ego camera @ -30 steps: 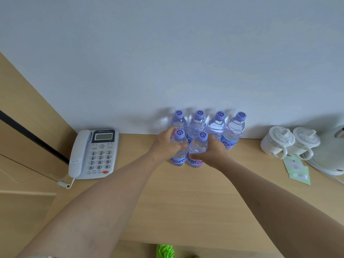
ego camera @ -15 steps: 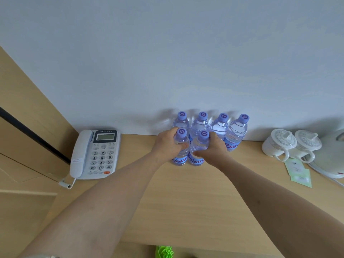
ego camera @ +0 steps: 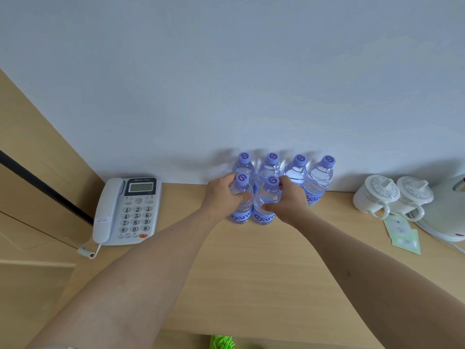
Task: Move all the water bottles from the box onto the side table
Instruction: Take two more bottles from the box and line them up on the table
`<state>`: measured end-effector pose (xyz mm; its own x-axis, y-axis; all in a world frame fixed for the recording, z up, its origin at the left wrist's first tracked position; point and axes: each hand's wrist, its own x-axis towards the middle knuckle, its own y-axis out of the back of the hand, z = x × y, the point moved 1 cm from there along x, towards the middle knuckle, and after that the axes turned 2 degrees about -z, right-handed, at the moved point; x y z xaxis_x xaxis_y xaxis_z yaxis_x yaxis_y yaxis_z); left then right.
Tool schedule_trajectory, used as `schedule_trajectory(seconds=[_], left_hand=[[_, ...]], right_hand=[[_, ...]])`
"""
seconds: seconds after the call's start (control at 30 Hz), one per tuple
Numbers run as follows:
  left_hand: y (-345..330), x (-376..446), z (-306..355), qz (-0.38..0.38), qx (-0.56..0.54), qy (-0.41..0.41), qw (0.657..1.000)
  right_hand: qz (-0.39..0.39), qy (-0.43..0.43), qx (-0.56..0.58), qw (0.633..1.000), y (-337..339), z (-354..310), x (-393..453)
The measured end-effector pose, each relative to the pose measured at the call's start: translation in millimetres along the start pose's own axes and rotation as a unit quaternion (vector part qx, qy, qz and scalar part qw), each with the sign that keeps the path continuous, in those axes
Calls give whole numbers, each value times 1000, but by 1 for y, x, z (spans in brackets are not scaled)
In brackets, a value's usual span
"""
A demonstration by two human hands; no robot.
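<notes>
Several clear water bottles with purple caps stand upright on the wooden side table [ego camera: 246, 268]. A back row [ego camera: 318, 177] lines the white wall. In front of it stand two more. My left hand [ego camera: 222, 195] grips the front left bottle [ego camera: 241, 215] around its upper body. My right hand [ego camera: 289, 197] grips the front right bottle [ego camera: 265, 215] the same way. Both front bottles rest on the tabletop, touching each other. The box is out of view.
A white desk phone [ego camera: 125, 210] sits at the left of the table. Two white lidded cups [ego camera: 392, 195], green sachets [ego camera: 402, 233] and a white kettle [ego camera: 448, 212] stand at the right. Something bright green [ego camera: 222, 342] shows below the table's front edge.
The two front bottles have been pushed slightly back toward the row at the wall and now stand side by side on the table. Both hands still hold them.
</notes>
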<state>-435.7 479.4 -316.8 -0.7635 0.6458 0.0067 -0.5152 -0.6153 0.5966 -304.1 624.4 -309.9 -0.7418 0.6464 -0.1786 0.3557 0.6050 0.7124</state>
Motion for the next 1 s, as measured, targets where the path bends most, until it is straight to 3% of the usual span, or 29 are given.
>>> schedule_trajectory(seconds=[0.63,0.83,1.0], left_hand=[[-3,-15,15,2,20,25,1000],[0,-31,45,63,122,-38,990],[-13,-33,82,51,189,-84,977]], right_hand=[[-4,29,-73,997,-3,12,-8],[6,46,-74,996,16,19,-25],[38,66,-104,992,50,21,-46]])
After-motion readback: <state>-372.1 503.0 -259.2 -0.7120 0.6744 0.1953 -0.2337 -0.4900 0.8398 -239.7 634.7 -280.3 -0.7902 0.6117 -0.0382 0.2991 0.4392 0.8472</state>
